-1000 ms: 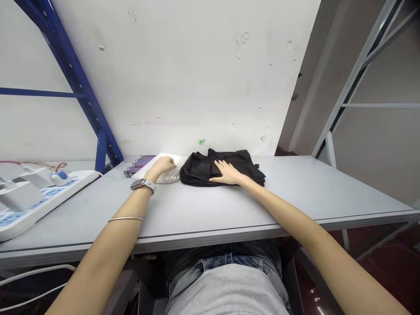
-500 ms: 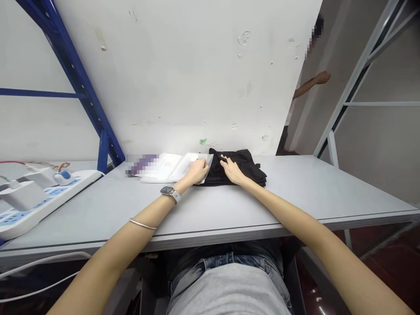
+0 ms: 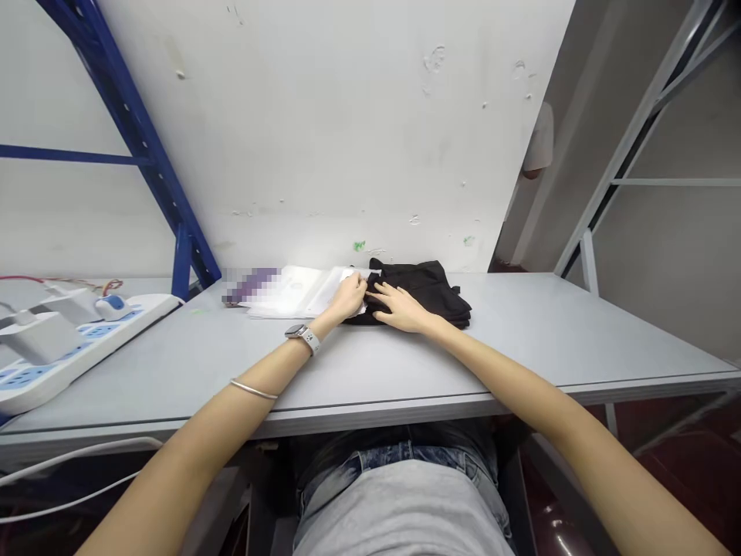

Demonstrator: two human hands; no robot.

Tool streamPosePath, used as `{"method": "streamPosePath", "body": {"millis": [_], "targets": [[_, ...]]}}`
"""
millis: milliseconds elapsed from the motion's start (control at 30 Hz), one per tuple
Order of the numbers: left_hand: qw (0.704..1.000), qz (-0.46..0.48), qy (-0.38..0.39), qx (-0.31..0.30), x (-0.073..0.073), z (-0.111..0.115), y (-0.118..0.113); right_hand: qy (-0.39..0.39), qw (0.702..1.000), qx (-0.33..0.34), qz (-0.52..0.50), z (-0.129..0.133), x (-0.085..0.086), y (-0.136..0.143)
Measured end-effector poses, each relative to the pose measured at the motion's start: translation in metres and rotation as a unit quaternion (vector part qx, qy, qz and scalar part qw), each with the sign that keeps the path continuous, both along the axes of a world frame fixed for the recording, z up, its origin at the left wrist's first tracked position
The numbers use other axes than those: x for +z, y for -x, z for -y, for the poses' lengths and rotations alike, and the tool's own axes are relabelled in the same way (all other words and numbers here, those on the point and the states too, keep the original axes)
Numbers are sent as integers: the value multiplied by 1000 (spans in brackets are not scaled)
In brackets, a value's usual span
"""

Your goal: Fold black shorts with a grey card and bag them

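Observation:
A folded black garment [image 3: 431,284] lies on the grey table against the white wall. To its left is a flat, translucent white plastic bag [image 3: 295,295], its right edge meeting the folded cloth. My left hand [image 3: 349,296], with a watch [image 3: 303,333] on the wrist, is closed on that edge of the bag. My right hand [image 3: 402,308] rests flat on the left part of the black garment, fingers spread and pointing toward my left hand. How far the cloth reaches into the bag is hidden by my hands.
A white power strip [image 3: 144,307] with plugged-in adapters [image 3: 43,337] stands at the left of the table. White cables [image 3: 75,455] hang below the front edge. A blue metal frame [image 3: 136,127] rises at the left. Behind the wall panel, part of a person [image 3: 538,143] shows.
My right hand has shifted left and slightly nearer over the black garment, closer to my left hand. The bag's right edge has drawn back left, baring more black cloth. The person behind has moved.

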State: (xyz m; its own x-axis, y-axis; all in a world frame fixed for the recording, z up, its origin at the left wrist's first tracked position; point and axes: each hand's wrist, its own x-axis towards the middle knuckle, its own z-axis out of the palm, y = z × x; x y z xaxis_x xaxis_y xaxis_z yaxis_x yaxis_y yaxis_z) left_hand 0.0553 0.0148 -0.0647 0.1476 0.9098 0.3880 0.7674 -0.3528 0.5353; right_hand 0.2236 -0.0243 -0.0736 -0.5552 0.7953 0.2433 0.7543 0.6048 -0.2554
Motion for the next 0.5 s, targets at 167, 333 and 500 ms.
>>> {"method": "streamPosePath", "body": {"millis": [167, 333, 500], "targets": [[999, 15, -12, -49, 5, 3, 0, -30, 995, 94, 12, -1, 7, -3], [995, 5, -11, -98, 6, 7, -1, -35, 996, 71, 47, -23, 12, 5], [994, 23, -14, -103, 7, 6, -2, -18, 998, 14, 65, -37, 19, 16]]}}
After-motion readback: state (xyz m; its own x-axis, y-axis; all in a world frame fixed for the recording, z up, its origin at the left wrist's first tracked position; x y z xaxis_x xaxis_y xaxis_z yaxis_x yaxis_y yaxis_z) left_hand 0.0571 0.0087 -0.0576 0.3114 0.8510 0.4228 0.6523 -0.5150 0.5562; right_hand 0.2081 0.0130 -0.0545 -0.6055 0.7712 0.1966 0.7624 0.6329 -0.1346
